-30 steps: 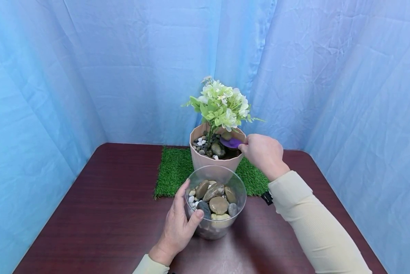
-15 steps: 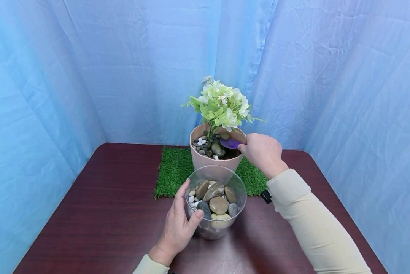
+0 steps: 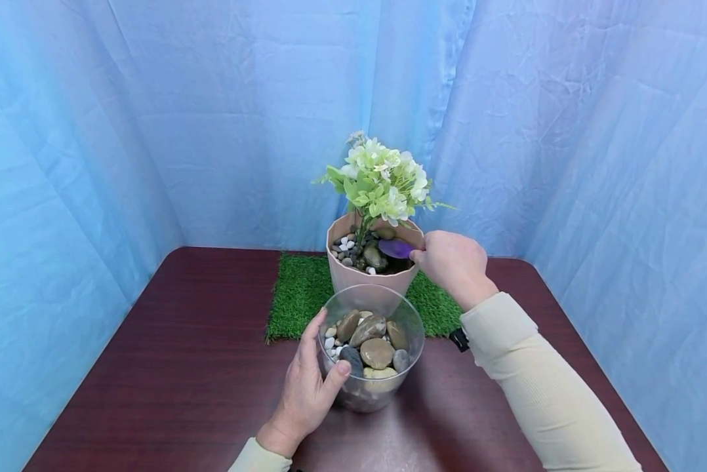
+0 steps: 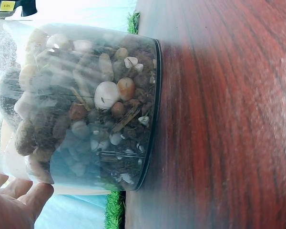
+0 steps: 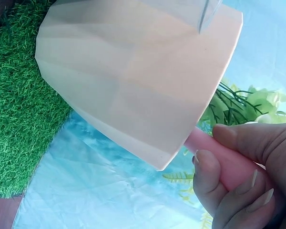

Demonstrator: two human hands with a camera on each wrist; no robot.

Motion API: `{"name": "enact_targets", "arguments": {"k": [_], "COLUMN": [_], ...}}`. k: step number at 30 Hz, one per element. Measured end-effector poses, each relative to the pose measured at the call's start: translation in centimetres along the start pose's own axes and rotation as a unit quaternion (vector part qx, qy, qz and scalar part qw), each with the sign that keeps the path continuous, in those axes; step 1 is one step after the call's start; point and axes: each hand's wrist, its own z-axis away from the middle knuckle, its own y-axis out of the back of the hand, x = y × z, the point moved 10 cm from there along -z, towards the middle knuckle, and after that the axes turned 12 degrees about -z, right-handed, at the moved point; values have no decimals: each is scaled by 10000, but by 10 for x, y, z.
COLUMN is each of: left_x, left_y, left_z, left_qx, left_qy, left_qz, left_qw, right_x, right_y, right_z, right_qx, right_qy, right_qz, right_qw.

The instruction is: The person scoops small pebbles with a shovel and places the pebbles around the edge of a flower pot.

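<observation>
My right hand [image 3: 452, 265] grips the pink handle [image 5: 229, 160] of a small trowel, seen in the right wrist view. Its purple blade [image 3: 396, 249] reaches over the rim into a pale pink flowerpot [image 3: 372, 283], on the pot's right side. Dark stones, white pebbles and a bunch of white-green flowers [image 3: 383, 177] stand in that pot. My left hand [image 3: 306, 383] holds the side of a clear plastic container [image 3: 415, 321], thumb at its rim. Large river stones [image 3: 377, 354] lie on top inside. Through its wall, the left wrist view shows smaller pebbles [image 4: 106, 95] and brown bits lower down.
The flowerpot stands on a green artificial grass mat [image 3: 297, 295] behind the container. Both are on a dark red-brown wooden table [image 3: 212, 367]. Light blue curtains [image 3: 241, 131] surround the table at the back and sides.
The purple blade has shifted and tilted slightly inside the flowerpot, and a brownish stone behind it has moved a little to the left. My left hand and the container have stayed put.
</observation>
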Motion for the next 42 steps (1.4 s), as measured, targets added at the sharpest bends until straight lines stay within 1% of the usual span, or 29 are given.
{"name": "enact_targets", "arguments": {"k": [4, 13, 21, 32, 42], "left_x": [0, 0, 0, 0, 1], "left_y": [0, 0, 0, 1, 1], "left_z": [1, 0, 1, 0, 0], "left_qx": [-25, 54, 27, 45, 57], "left_qy": [37, -34, -78, -75, -85], "left_qz": [-25, -105, -86, -82, -91], "left_qw": [10000, 9999, 9999, 9999, 9999], "right_x": [-1, -6, -2, 6, 10], "right_y": [2, 6, 11, 13, 5], "right_z": [3, 15, 21, 16, 7], "right_qx": [31, 180, 453, 434, 372], "right_qy": [38, 289, 346, 291, 189], "right_qz": [0, 6, -116, -273, -244], "right_qw": [10000, 9994, 9983, 9983, 9988]}}
